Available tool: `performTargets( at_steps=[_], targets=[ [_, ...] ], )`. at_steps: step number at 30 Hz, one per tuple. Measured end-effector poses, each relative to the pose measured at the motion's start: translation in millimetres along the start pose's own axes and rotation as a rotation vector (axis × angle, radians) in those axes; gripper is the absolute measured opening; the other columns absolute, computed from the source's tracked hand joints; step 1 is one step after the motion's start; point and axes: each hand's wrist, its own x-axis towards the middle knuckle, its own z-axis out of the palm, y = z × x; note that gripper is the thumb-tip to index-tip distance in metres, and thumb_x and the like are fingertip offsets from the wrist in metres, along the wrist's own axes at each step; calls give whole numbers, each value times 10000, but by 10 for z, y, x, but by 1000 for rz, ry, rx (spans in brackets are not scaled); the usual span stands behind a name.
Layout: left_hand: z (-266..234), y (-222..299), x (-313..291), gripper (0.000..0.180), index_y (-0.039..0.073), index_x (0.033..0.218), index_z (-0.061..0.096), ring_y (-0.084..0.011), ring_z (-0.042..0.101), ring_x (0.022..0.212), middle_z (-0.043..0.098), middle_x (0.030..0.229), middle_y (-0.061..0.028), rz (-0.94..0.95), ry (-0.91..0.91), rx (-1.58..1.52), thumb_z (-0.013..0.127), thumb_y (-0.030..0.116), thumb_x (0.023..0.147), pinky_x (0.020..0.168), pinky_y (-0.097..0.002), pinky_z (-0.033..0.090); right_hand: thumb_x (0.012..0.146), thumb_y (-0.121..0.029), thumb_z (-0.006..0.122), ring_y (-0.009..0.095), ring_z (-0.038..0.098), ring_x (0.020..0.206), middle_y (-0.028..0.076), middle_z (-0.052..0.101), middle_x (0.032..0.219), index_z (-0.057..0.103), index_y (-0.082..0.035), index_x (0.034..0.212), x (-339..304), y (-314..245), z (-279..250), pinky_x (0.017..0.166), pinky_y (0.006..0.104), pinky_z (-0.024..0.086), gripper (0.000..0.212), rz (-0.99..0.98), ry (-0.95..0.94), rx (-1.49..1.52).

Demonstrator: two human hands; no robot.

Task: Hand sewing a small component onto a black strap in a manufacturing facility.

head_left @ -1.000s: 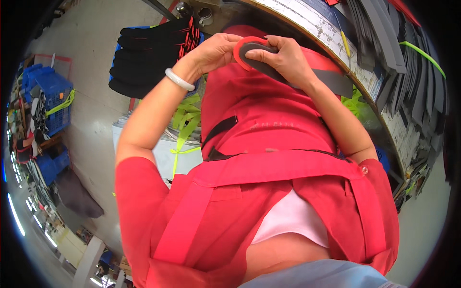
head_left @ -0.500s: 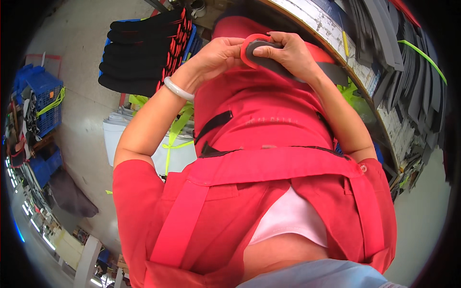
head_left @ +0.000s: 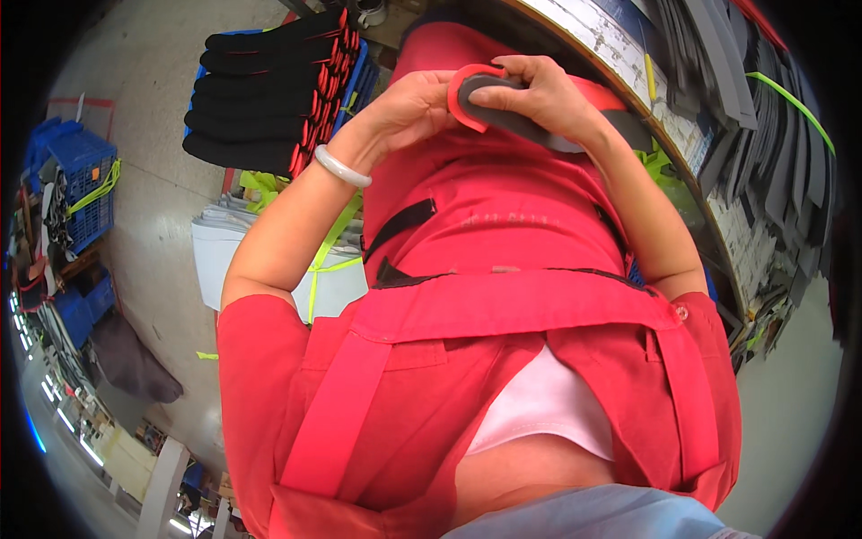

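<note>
High in the view, over my apron-covered lap, both hands hold a dark grey insole-shaped piece (head_left: pixel 516 117) with a curved red rim (head_left: pixel 460 103) at its rounded end. My right hand (head_left: pixel 548 99) is closed on it, thumb pressed flat on the grey face and fingers behind the red edge. My left hand (head_left: pixel 417 108), with a white bangle at the wrist, has its fingertips pinched at the rim's left side. Just beyond my right wrist, a red band (head_left: pixel 597 95) and more dark grey material show, partly hidden by that wrist.
Stacked black pieces with red edges (head_left: pixel 260 99) fill a blue crate at upper left. Below it sits a white bundle (head_left: pixel 220 256) tied with yellow-green strap. A worn workbench edge (head_left: pixel 682 148) runs along the right, with grey sheets (head_left: pixel 772 153) stacked on it. Blue crates (head_left: pixel 85 193) stand far left.
The grey piece and both hands have shifted very slightly; the red rim stands a little further out from the grey end. My left forearm has moved slightly right.
</note>
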Motion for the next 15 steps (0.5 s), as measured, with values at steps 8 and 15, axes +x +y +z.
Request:
performTargets(
  at_steps=[8, 15],
  targets=[
    [674, 341, -255, 161, -32, 968, 652, -78, 592, 699, 651, 797, -22, 456, -219, 331, 637, 114, 903, 678, -215, 490, 769, -273, 642, 151, 635, 705, 131, 668, 748, 673, 33, 962, 111, 575, -192, 659, 290, 488, 363, 204, 295, -371],
    [2, 42, 268, 162, -21, 953, 694, -90, 625, 728, 689, 829, -57, 500, 287, 816, 692, 88, 833, 687, -221, 511, 838, -196, 677, 68, 568, 758, 27, 649, 790, 654, 36, 984, 40, 337, 65, 718, 244, 475, 275, -100, 338, -196]
  ],
)
